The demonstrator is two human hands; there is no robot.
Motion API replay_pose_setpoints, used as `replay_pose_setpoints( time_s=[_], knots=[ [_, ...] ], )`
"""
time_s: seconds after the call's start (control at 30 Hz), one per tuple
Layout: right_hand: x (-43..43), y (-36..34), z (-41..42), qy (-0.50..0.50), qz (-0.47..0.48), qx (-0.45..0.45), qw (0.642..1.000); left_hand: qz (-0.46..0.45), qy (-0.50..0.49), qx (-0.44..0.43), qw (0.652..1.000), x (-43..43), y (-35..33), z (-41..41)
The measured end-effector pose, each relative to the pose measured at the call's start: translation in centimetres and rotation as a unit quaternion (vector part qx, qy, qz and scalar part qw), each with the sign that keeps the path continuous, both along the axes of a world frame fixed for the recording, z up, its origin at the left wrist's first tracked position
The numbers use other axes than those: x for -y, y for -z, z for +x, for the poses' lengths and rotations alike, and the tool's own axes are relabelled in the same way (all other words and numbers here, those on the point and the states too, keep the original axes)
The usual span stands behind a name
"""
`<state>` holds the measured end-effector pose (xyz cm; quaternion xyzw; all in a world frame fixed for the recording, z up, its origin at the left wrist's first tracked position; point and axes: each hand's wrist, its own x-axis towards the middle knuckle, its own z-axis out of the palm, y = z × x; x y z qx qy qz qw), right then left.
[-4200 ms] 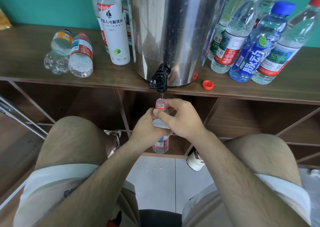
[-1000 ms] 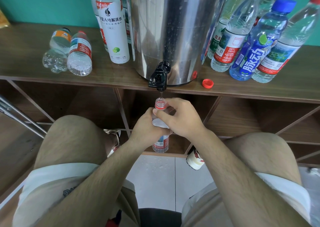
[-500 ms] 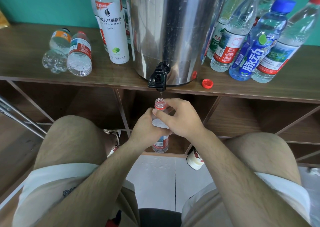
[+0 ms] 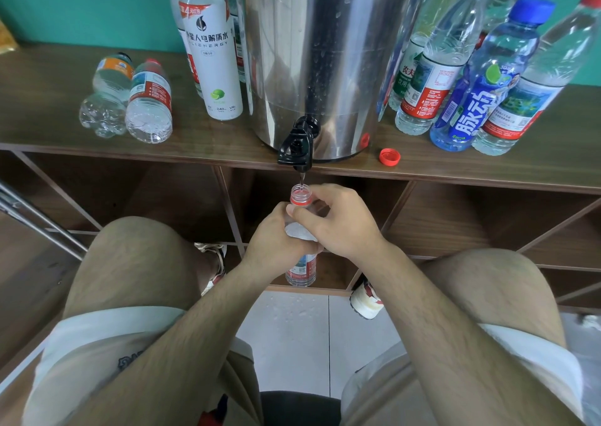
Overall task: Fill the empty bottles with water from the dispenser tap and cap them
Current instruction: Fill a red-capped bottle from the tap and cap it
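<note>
Your left hand [image 4: 276,246] and right hand [image 4: 338,224] both curl their fingers round the uncapped bottle [image 4: 300,271], upright at 6 o'clock below the black tap [image 4: 297,144] of the steel dispenser [image 4: 325,51]; a thin stream of water falls into its neck; a loose red cap [image 4: 389,157] lies on the wooden shelf [image 4: 227,147] at 3 o'clock from the tap; two small bottles [image 4: 148,100] lie at 9 o'clock.

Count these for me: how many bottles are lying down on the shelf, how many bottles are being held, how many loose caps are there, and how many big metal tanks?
Lying bottles: 2
Held bottle: 1
Loose cap: 1
Metal tank: 1
Total: 5
</note>
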<state>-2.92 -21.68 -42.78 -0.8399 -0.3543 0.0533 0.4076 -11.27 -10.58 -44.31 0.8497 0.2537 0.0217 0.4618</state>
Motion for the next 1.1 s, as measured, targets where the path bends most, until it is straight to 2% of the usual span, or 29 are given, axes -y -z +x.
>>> replay_pose_setpoints(
  time_s=[1.1],
  knots=[
    [0.16, -0.77, -0.39, -0.002, -0.006, -0.007, 1.0, 0.019, 0.001, 0.004, 1.0, -0.21, 0.67, 0.26]
  ],
)
